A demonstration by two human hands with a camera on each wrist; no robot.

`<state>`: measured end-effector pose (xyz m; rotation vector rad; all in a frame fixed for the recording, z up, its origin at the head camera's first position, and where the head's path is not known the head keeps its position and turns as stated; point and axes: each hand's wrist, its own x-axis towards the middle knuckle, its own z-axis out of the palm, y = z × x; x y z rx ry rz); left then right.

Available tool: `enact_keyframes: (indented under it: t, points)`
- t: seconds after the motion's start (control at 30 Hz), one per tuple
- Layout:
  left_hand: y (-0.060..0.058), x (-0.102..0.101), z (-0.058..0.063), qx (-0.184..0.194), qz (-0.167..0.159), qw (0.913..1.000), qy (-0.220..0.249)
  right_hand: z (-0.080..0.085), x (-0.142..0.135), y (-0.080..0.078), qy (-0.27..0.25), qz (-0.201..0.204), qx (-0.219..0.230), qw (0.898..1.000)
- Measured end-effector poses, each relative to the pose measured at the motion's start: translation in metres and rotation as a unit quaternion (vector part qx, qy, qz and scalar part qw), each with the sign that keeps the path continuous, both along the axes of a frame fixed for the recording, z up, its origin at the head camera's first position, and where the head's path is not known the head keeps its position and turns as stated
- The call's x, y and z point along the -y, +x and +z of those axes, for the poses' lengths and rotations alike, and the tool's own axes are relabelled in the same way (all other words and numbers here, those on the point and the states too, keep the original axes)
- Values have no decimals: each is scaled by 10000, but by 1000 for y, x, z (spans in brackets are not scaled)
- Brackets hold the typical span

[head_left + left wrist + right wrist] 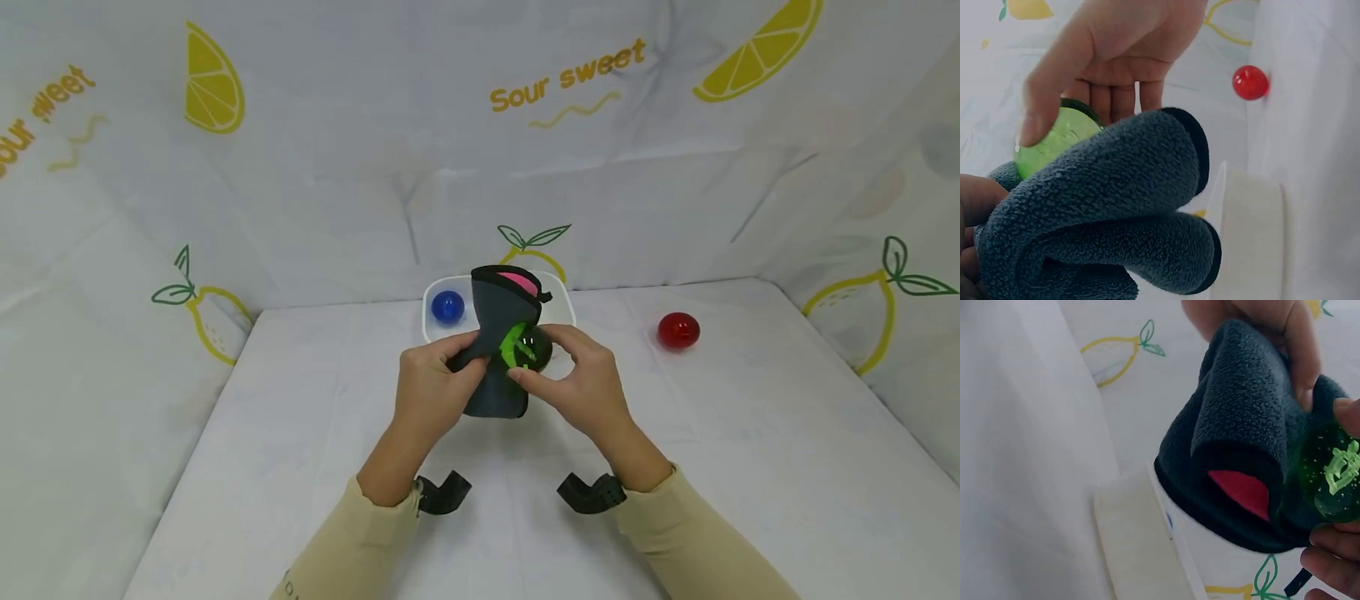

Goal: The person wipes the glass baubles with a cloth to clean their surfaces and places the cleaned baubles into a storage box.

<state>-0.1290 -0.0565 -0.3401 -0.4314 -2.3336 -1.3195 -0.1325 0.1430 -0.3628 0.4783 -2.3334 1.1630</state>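
Observation:
Folded dark blue-grey plush cloth [504, 307], with black edging and a pink inner side, is gripped by my left hand [433, 390] at its left, between thumb and fingers. A see-through green ball [537, 348] with a bright green shape inside is pinched by my right hand [588, 379]. It lies against the cloth's right side. In the left wrist view, the ball [1060, 134] is partly hidden behind the cloth [1110, 181]. Fingers cover part of the ball [1333, 478] in the right wrist view.
Behind the hands stands a white container [561, 310] holding a blue ball [447, 307]; the cloth partly hides it. A red ball [678, 331] sits on the white-covered table [750, 433] at the right. A lemon-printed white sheet [337, 167] hangs behind the table.

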Motion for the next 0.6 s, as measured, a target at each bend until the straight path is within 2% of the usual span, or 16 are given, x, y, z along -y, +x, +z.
enact_keyframes:
  t: [0.13, 0.27, 0.47, 0.6]
  points:
    - [0, -3, -3, 93, -104, 9999, 87, -5, -1, -5, 17, -309, -154, 9994]
    - [1, -6, -5, 59, -198, 9997, 145, -7, -3, -7, -75, -482, 82, 9988]
    - [0, -7, -5, -317, -41, 9994, 136, -4, -2, -5, -150, -411, 569, 9974]
    - [-3, -9, -2, -419, 71, 9990, 108, 1, -2, -2, -137, -295, 567, 9979]
